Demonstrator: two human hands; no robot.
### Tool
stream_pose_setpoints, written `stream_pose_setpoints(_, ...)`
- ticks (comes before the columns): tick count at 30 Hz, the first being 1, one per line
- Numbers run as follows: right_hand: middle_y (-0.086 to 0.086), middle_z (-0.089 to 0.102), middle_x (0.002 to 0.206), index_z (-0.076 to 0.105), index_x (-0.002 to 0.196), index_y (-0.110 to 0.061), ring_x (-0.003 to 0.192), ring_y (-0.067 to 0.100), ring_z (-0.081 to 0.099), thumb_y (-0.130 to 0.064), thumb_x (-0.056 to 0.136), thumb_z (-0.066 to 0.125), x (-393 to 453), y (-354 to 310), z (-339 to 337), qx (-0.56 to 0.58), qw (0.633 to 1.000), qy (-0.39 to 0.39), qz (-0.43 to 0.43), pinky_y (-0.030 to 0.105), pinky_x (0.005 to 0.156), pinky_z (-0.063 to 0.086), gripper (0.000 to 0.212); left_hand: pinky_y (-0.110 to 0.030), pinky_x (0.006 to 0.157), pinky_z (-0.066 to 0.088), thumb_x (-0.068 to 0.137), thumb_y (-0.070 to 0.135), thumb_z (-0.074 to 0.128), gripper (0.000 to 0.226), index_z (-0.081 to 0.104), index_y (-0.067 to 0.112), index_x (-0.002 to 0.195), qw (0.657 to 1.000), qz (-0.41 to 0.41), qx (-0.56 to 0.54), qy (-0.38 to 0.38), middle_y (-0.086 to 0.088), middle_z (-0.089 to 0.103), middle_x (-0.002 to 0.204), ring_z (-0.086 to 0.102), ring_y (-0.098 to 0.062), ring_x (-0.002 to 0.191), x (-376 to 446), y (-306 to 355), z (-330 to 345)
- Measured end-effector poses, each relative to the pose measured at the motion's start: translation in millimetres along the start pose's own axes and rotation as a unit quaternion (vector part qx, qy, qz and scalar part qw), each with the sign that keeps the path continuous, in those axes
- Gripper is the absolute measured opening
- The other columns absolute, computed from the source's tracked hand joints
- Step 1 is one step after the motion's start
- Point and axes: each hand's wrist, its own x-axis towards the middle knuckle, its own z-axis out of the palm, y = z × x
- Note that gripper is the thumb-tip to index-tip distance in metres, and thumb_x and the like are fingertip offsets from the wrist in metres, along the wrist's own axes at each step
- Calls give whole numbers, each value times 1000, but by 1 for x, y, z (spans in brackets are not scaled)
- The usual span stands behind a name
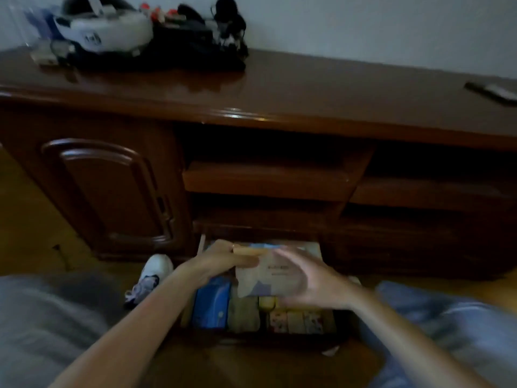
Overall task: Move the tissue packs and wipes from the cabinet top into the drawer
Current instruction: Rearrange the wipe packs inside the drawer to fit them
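Note:
A beige tissue pack [263, 278] hangs tilted over the open drawer [251, 338] at the bottom of the dark wooden cabinet. My left hand [218, 261] grips its upper left edge. My right hand [310, 281] is blurred, fingers spread, against the pack's right side. Inside the drawer lie a blue pack [211, 305], a beige pack [243, 315] and several small patterned tissue packs [296, 322]. No tissue packs show on the visible stretch of cabinet top [307, 88].
A white headset [106, 29] and black gear [195, 37] sit at the top's back left; a dark remote [492, 92] lies at its right end. Open shelves [265, 177] are above the drawer, a closed door [112, 189] to the left. A white shoe [154, 271] rests on the floor.

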Motion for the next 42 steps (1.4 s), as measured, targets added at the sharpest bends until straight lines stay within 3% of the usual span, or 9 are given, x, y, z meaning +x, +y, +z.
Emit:
stream_pose_setpoints(5, -17, 31, 153, 16, 150, -55, 140, 15, 37, -78, 74, 63, 32, 39, 73, -136, 989, -57, 26, 41, 108, 41, 92, -35, 85, 59, 71, 41, 87, 52, 71, 18, 114, 992, -89, -74, -58, 1, 77, 105, 73, -15, 98, 34, -90, 29)
stream_pose_setpoints(9, -5, 44, 148, 23, 149, -42, 129, 22, 51, -64, 81, 65, 55, 76, 109, -169, 982, -85, 5, 39, 93, 51, 83, -35, 80, 57, 70, 43, 86, 47, 74, 19, 109, 984, -108, -135, -41, 0, 78, 101, 74, -15, 92, 59, -126, 40)
stream_pose_setpoints(13, -11, 42, 149, 22, 148, -54, 129, 17, 50, -76, 76, 54, 95, 110, 87, -132, 989, -10, 62, 30, 88, 43, 82, -24, 62, 55, 89, 36, 71, 22, 72, 19, 103, 963, -100, -220, 118, -1, 77, 85, 73, -14, 74, 84, -136, 38)
stream_pose_setpoints(16, -6, 48, 143, 22, 153, -47, 125, 19, 50, -77, 81, 55, 132, 133, 55, -178, 977, 72, 95, 34, 87, 44, 85, -24, 62, 46, 96, 18, 62, 11, 69, 18, 88, 969, -65, -119, 208, 1, 68, 76, 64, -16, 76, 94, -144, 34)
stream_pose_setpoints(22, 1, 38, 158, 21, 158, -39, 141, 28, 41, -74, 85, 54, 168, 166, 52, -215, 962, -58, 159, 42, 102, 46, 87, -27, 81, 48, 94, 26, 66, 22, 68, 19, 115, 981, -76, 106, 146, 4, 67, 100, 64, -17, 102, 84, -173, 32)
stream_pose_setpoints(28, -15, 51, 144, 42, 150, -39, 127, 0, 48, -46, 73, 87, 183, 125, 72, 80, 993, -67, 49, 38, 105, 46, 90, -34, 86, 57, 74, 56, 77, 65, 61, 19, 126, 947, -88, -251, 178, -5, 71, 113, 70, -21, 100, 93, -137, 24)
stream_pose_setpoints(33, -19, 55, 141, 52, 137, -51, 119, 4, 55, -75, 85, 57, 202, 110, 79, 157, 981, -85, 74, 24, 90, 47, 57, -26, 58, 59, 84, 14, 79, 21, 67, 8, 100, 888, -87, -352, 282, -11, 77, 94, 76, -18, 76, 101, -128, 8)
stream_pose_setpoints(38, 6, 71, 112, 56, 140, -26, 72, 24, 65, -32, 106, 49, 194, 189, 77, -118, 967, 5, 225, 38, 64, 55, 35, -34, 67, 62, 85, 17, 78, 26, 66, 8, 105, 866, -117, -357, 331, -10, 76, 95, 76, -22, 82, 89, -144, 5)
stream_pose_setpoints(42, 7, 61, 133, 53, 142, -31, 114, 31, 59, -33, 94, 69, 201, 215, 91, -184, 951, -14, 248, 48, 96, 50, 51, -45, 81, 61, 88, 16, 74, 27, 67, 5, 111, 871, -106, -351, 326, -14, 76, 101, 74, -29, 91, 76, -152, 4)
